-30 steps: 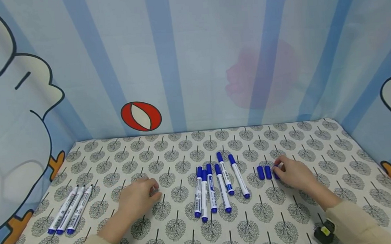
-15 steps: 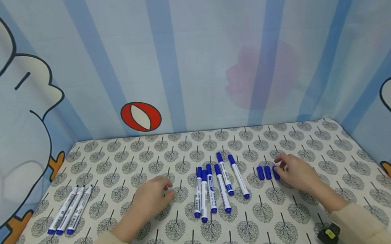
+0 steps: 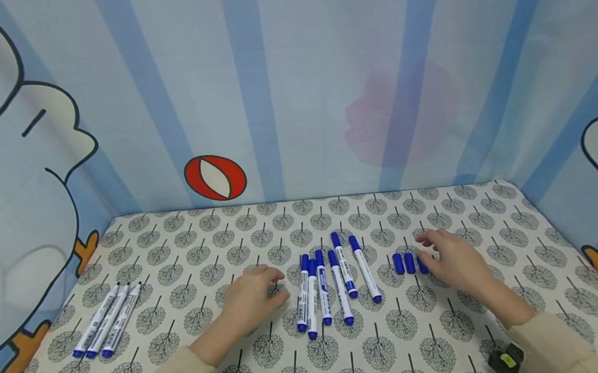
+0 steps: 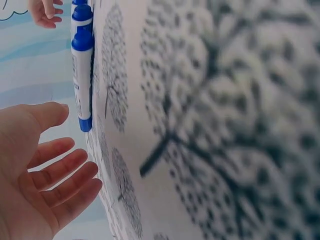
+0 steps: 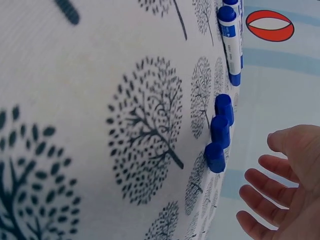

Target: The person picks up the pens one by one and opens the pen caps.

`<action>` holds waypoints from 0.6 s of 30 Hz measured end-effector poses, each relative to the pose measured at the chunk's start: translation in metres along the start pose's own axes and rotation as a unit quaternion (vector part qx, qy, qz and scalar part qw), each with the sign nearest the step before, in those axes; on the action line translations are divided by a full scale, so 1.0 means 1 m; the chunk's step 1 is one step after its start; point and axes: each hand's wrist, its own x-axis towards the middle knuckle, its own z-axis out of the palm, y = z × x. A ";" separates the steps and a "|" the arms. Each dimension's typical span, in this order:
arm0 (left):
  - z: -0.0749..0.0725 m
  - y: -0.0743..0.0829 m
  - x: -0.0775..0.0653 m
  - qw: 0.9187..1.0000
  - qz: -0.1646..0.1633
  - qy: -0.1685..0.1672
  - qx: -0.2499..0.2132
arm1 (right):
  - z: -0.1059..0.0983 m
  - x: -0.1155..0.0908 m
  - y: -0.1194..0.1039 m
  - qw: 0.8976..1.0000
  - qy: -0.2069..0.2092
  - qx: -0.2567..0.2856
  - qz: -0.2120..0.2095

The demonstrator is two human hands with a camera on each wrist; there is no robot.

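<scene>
In the head view my left hand [image 3: 251,298] hovers just left of a group of several capped blue-and-white markers [image 3: 312,299], its fingers loosely bent around nothing. The left wrist view shows the nearest marker [image 4: 83,80] beyond the thumb, apart from it. My right hand [image 3: 455,262] is beside three blue marker caps [image 3: 409,263] standing in a short row. In the right wrist view its fingers are spread and hold nothing, a gap away from the nearest cap [image 5: 215,157].
Three uncapped markers [image 3: 108,321] with dark tips lie side by side at the left of the table. A white cloth [image 3: 270,353] printed with trees covers the table. Behind it hangs a striped blue curtain [image 3: 302,92].
My left hand has moved right, toward the marker group. The right hand's fingers have opened and let go of the rightmost cap, which stays in the row.
</scene>
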 end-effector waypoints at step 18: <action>0.009 0.020 0.010 1.000 -0.011 -0.022 -0.017 | 0.000 0.002 -0.021 0.999 0.017 -0.001 -0.033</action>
